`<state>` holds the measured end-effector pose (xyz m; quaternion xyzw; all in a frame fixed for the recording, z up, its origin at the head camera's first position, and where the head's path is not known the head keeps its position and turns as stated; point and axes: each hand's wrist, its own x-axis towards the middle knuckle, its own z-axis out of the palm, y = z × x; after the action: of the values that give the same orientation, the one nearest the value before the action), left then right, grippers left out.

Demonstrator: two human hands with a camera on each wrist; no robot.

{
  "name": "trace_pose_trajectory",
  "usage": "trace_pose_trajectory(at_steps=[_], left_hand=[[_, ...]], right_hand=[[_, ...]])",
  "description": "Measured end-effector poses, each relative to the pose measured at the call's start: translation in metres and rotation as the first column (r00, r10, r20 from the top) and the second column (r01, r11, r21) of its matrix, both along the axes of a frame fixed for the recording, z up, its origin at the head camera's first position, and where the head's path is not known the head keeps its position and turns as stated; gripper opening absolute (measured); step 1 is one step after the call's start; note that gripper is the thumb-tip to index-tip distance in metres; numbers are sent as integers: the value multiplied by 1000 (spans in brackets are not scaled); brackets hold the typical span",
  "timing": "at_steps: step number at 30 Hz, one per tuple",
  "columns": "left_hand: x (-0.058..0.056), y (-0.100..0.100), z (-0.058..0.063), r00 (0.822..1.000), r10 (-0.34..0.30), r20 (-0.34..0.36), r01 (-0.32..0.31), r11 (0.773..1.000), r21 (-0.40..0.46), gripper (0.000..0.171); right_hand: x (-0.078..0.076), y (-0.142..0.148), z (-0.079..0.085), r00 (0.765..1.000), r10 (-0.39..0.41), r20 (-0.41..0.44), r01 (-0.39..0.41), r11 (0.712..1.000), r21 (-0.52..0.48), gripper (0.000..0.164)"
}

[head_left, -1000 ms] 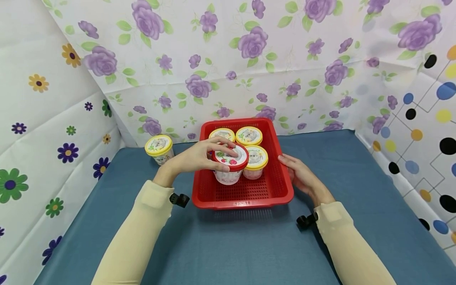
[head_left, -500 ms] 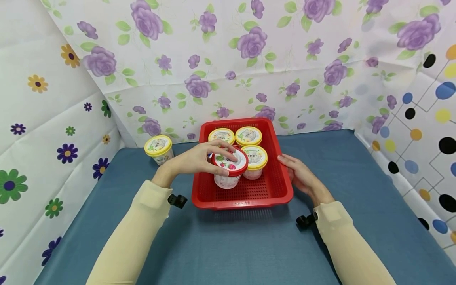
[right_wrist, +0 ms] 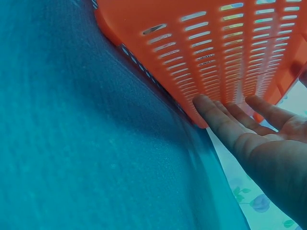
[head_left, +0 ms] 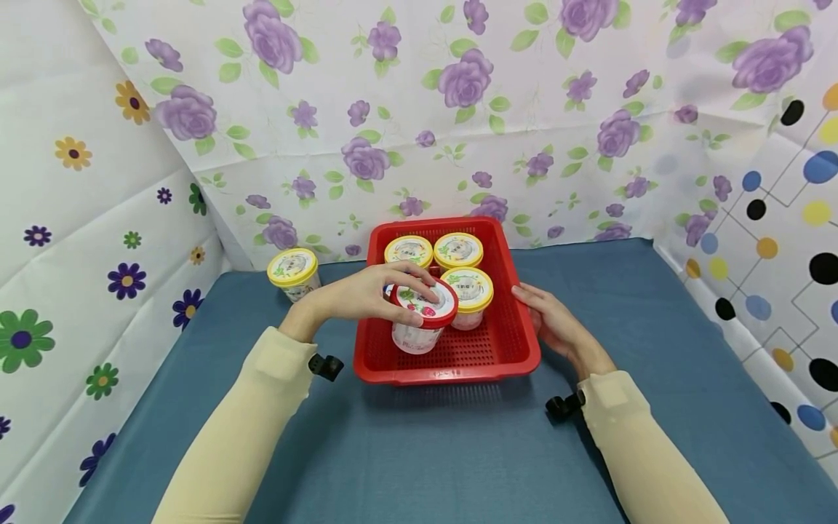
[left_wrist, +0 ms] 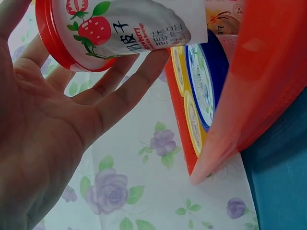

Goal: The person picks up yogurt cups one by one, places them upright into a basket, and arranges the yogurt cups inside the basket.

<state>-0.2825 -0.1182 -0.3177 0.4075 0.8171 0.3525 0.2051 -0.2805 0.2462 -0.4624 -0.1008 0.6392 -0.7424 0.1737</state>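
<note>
My left hand (head_left: 372, 292) grips a red-lidded paper tub (head_left: 419, 338) by its lid, thumb at the near side and fingers across the top. Strawberries are printed on the tub. It is in the left half of a red plastic basket (head_left: 452, 375). Behind and beside it inside the basket are three yellow-lidded tubs (head_left: 466, 287). A blue-rimmed tub (left_wrist: 218, 62) shows in the left wrist view, mostly hidden by the hand in the head view. My right hand (head_left: 556, 324) touches the basket's right side, its fingers extended along the slotted outer wall and one digit at the rim.
Another yellow-lidded tub (head_left: 292, 271) stands outside the basket, at the back left of the blue-covered table (head_left: 445, 466). Flower-printed sheets (head_left: 393, 109) hang behind and to the left; a dotted sheet (head_left: 772, 291) borders the right.
The red-lidded tub in my left hand has moved slightly toward the front of the basket. My right hand has stayed at the basket's right side.
</note>
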Motion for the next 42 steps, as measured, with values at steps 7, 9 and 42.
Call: trace_pose_trajectory(at_steps=[7,9,42], left_hand=[[1,0,-3,1000,-9,8,9,999,-34,37],[2,0,-4,1000,-18,1,18,999,-43,38],[5,0,-16,994,-13,106,32,982,-185,42]], right_hand=[[0,-1,1,1000,-4,7,3,1000,10,60],[0,-1,1,1000,-1,0,1,1000,10,60],[2,-1,0,1000,-24,0,24,999,24,57]])
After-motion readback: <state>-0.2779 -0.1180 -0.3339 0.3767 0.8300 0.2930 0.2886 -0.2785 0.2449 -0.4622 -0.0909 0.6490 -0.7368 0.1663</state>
